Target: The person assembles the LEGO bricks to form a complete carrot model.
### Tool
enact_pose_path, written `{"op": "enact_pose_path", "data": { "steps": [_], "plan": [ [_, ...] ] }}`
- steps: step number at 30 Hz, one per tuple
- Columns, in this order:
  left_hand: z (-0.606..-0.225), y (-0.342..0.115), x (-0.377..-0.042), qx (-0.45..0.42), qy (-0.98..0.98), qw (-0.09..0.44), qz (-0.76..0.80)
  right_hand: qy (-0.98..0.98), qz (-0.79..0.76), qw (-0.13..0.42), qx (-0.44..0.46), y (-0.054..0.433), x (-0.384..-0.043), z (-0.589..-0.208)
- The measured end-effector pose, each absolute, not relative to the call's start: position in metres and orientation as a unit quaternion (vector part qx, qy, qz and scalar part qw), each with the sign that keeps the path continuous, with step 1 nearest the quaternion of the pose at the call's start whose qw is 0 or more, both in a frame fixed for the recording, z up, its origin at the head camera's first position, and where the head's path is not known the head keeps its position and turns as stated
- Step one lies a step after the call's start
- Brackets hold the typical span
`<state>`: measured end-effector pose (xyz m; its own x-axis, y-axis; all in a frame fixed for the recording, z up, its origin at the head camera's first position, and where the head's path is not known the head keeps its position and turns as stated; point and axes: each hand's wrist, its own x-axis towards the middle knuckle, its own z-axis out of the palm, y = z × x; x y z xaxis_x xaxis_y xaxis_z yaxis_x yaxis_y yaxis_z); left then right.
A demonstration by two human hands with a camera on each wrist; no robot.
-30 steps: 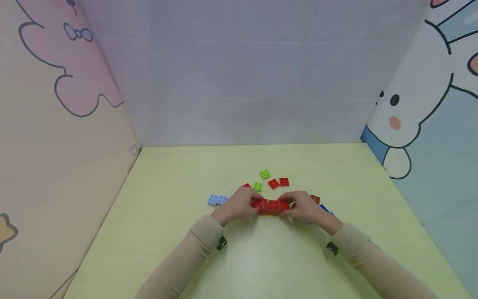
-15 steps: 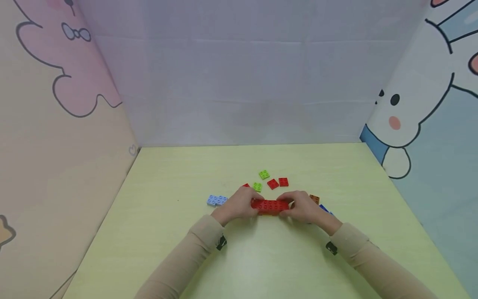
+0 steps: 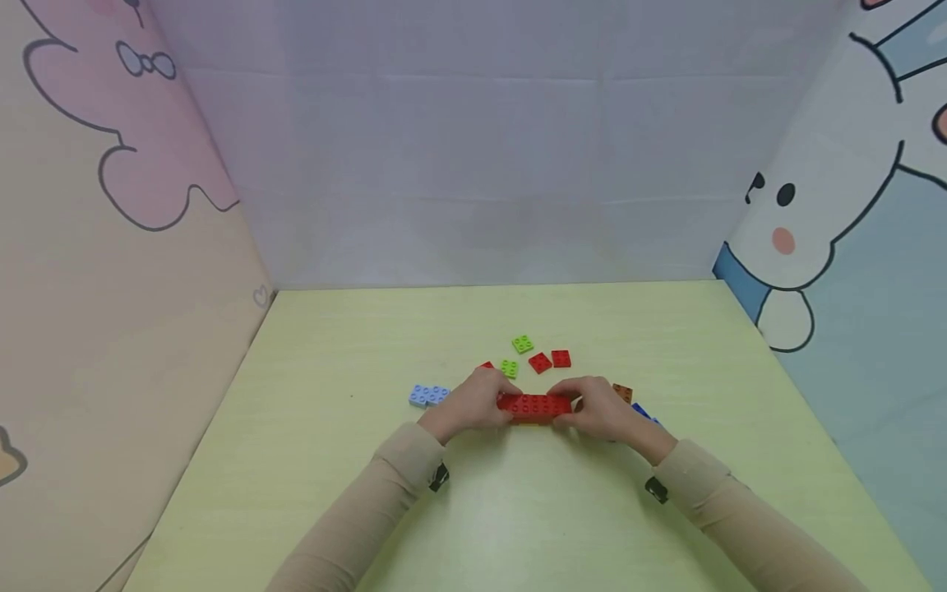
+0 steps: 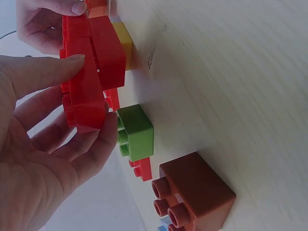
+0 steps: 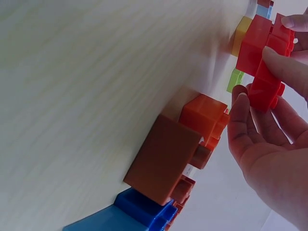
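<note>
Both hands hold a small stack of building bricks near the table's middle. On top, two red bricks (image 3: 534, 408) lie end to end in one row. Beneath them, a lower red brick (image 4: 108, 55) sits over a yellow brick (image 4: 123, 45). My left hand (image 3: 477, 401) pinches the left end of the top row, thumb on the near side and fingers on the far side. At the other end my right hand (image 3: 599, 406) pinches likewise, its thumb (image 5: 274, 60) pressed on the red side. The top bricks' outer ends jut past the lower red brick.
Behind the stack lie light green bricks (image 3: 522, 344) and red bricks (image 3: 561, 358). A light blue brick (image 3: 429, 395) is left of the left hand. Beside the right hand are an orange brick (image 5: 202, 115), a brown brick (image 5: 163, 159) and a blue brick (image 5: 144, 207).
The seam between the two top red bricks, plain a second ago, has closed and they now read as one even row. Both hands keep their grip in nearly the same place.
</note>
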<state>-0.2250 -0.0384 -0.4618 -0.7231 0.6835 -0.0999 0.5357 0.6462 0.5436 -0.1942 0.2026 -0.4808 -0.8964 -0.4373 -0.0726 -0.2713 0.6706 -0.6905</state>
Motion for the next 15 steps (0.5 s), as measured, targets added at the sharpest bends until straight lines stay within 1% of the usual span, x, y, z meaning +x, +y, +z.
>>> {"op": "enact_pose_path", "data": {
  "steps": [7,15],
  "plan": [
    [-0.4639,-0.0377,-0.2277,0.334,0.897,0.155,0.244,0.907,-0.354,0.116,-0.197,0.2015,-0.1927,-0.4783],
    [-0.4656,-0.0372,-0.2262,0.317,0.902,0.159,0.245,0.912,-0.351,0.119,-0.176,0.2002,-0.1945,-0.4803]
  ]
}}
